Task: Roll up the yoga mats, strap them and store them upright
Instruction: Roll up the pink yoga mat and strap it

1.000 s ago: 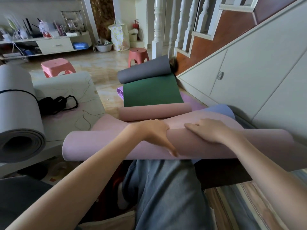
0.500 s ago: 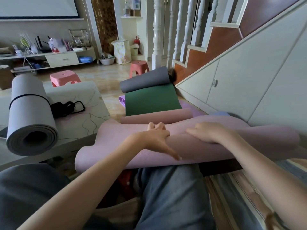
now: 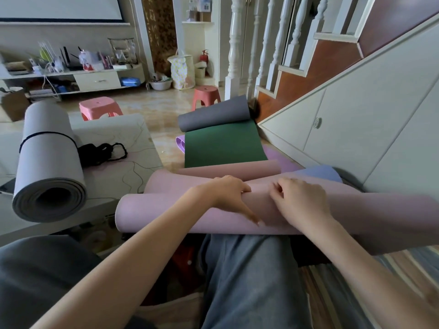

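- Left hand [image 3: 231, 194] and right hand [image 3: 300, 201] grip the pink mat [image 3: 166, 210] roll mid-length.
- Risk: uneven pressure may telescope the roll ends.
- Risk: releasing early may unroll it.

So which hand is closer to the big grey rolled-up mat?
Left. The left hand rests on the pink mat, on the side toward the grey rolled mat. The right hand sits farther right on the pink mat.

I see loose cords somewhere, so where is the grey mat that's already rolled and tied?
In the head view, the grey rolled mat lies at the far left on the low white table, beside the black straps.
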A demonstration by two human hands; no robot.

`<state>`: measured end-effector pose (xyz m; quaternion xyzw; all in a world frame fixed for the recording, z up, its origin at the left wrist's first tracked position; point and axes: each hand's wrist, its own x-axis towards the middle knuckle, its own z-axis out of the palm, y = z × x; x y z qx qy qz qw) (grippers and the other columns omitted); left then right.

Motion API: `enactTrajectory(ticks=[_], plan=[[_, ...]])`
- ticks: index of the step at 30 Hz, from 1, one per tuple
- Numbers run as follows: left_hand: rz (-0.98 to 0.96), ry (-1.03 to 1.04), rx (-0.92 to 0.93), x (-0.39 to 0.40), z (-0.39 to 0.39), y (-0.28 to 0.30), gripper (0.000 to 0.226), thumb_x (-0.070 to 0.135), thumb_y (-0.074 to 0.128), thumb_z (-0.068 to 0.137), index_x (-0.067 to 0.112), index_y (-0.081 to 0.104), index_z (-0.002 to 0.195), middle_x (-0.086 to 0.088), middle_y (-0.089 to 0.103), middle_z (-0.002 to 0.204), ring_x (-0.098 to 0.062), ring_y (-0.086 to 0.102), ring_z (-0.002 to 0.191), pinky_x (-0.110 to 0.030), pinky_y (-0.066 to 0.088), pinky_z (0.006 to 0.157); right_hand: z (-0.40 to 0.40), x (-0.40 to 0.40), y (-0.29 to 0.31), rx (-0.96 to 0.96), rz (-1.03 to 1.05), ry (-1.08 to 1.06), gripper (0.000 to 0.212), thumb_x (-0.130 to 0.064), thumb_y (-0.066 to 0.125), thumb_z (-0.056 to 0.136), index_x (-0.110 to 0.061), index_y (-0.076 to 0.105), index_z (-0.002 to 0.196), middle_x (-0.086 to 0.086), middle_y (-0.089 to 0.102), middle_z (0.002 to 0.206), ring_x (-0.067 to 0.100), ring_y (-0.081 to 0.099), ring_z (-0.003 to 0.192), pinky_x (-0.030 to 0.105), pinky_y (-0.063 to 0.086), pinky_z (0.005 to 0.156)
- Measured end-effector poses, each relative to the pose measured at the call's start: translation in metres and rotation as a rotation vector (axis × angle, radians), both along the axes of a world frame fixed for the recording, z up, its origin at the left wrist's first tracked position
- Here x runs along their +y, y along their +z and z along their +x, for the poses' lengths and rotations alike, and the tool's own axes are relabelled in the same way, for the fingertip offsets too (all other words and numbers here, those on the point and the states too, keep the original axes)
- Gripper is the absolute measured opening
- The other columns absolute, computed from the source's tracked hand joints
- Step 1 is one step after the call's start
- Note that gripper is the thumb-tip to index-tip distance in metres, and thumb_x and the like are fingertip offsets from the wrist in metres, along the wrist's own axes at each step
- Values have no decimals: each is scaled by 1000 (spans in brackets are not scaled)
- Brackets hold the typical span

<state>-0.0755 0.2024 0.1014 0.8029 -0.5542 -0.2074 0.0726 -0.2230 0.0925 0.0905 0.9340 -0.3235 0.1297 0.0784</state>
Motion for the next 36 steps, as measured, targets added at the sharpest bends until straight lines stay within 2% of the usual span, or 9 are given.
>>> enactTrajectory(ticks=[5, 8, 11, 13, 19, 25, 29, 34, 36], plan=[[123, 43, 110, -16, 17, -13, 65, 79, 71, 55, 32, 56, 97, 6, 51, 108, -20, 46, 112, -38, 44, 90, 17, -6, -13, 38, 135, -73, 45, -49, 28, 97, -24, 65, 98, 1, 71, 104, 25, 63, 103, 37, 37, 87], [-56, 82, -107, -14, 16, -15, 89, 80, 65, 63, 24, 44, 129, 0, 39, 126, -21, 34, 121, -41, 36, 100, 36, -28, -6, 102, 313, -97, 45, -45, 29, 97, -22, 67, 100, 6, 64, 117, 28, 56, 110, 38, 37, 88], [-129, -30, -448, -15, 6, -14, 90, 82, 61, 63, 20, 45, 126, -1, 49, 124, -25, 47, 113, -41, 35, 94, 50, -46, 0, 174, 531, -143, 47, -45, 26, 99, -21, 63, 116, 10, 55, 134, 29, 50, 119, 39, 34, 92], [-91, -72, -523, -19, 1, -16, 93, 79, 69, 56, 18, 43, 123, -2, 53, 121, -25, 51, 107, -40, 36, 87, 55, -52, 0, 219, 553, -146, 47, -44, 25, 99, -21, 59, 123, 9, 53, 137, 29, 49, 121, 40, 32, 89], [-30, -46, -222, -29, 20, -17, 81, 76, 74, 55, 23, 47, 109, 5, 57, 100, -19, 56, 88, -32, 38, 67, 73, -66, -8, 158, 510, -122, 23, -37, 35, 94, -17, 45, 101, 2, 51, 100, 27, 48, 94, 36, 35, 76], [189, -38, 2, -62, 51, 7, 72, 74, 74, 53, 28, 56, 106, 12, 55, 101, -17, 55, 94, -36, 47, 79, 90, -89, -18, -193, 594, -48, 17, -29, 50, 91, -15, 53, 83, 3, 58, 78, 30, 54, 81, 36, 40, 67], [257, -16, 107, -81, 62, 7, 74, 72, 76, 56, 27, 56, 112, 11, 55, 111, -18, 54, 103, -37, 46, 87, 74, -78, -15, -339, 199, -5, 37, -35, 42, 95, -9, 55, 72, 14, 60, 66, 38, 53, 66, 34, 35, 57], [318, 39, 172, -73, 70, -9, 110, 83, 70, 43, 30, 46, 136, 8, 45, 134, -19, 44, 120, -39, 39, 103, 47, -46, -31, -146, 49, 100, 58, -61, 31, 85, -16, 68, 95, 8, 71, 88, 30, 66, 86, 39, 42, 83], [257, -2, 41, -70, 65, -7, 100, 84, 67, 52, 29, 46, 132, 2, 41, 127, -23, 37, 122, -43, 38, 102, 50, -50, -31, -74, 49, 62, 69, -66, 20, 84, -18, 68, 99, 8, 72, 94, 30, 65, 92, 41, 40, 87]])
